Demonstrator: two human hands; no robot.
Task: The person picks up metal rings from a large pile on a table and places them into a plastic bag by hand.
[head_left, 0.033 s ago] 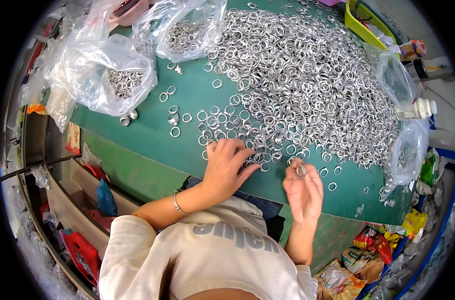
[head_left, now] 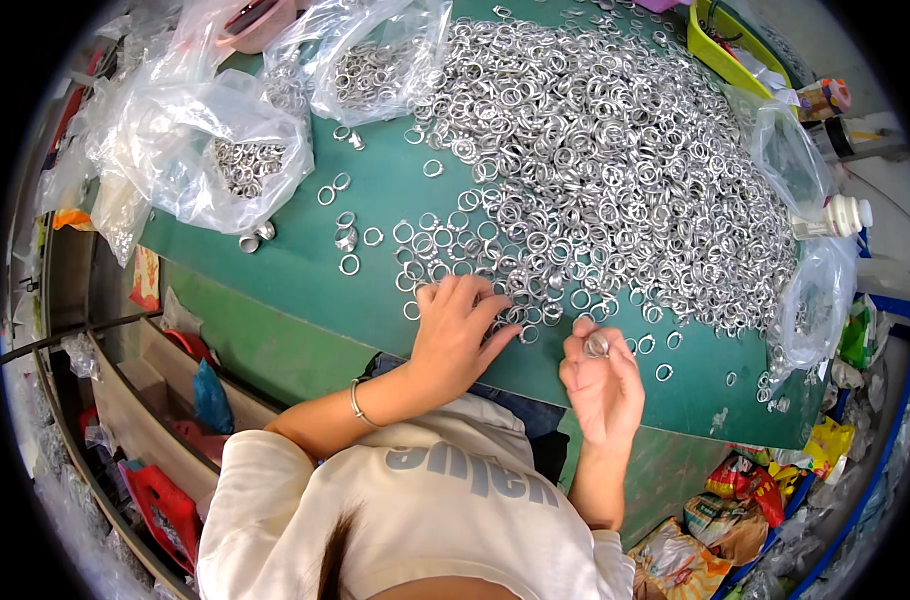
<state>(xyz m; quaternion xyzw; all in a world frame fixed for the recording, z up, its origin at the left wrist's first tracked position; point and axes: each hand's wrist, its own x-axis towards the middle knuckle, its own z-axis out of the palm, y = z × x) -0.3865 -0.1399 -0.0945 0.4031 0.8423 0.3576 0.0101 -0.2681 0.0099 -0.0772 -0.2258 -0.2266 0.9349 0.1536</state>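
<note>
- Head view: your left hand (head_left: pixel 457 335) lies palm down on the green table (head_left: pixel 305 290), fingers spread a little, fingertips resting on the loose metal rings at the near edge of the heap.
- Your right hand (head_left: pixel 603 385) is lifted just off the table, to the right of the left one, its fingers curled and pinching a small stack of metal rings (head_left: pixel 597 346) between thumb and fingertips.
- A thin bracelet (head_left: pixel 357 404) sits on your left wrist.
- The big heap of metal rings (head_left: pixel 615 170) spreads from just beyond both hands to the far right of the table; scattered single rings (head_left: pixel 349 264) lie to the left of it.
- Far left, two clear plastic bags (head_left: pixel 225 140) hold more rings, one beside the other, the nearer with two rings lying just by its mouth.
- At the right edge another clear bag (head_left: pixel 815 290) hangs over the table, with a white-capped bottle (head_left: pixel 837 215) just beyond it.
- Far right, a yellow-green tray (head_left: pixel 725 50) sits at the table's rim.
- Below the table on the left, red items (head_left: pixel 160 510) lie in a shelf.
</note>
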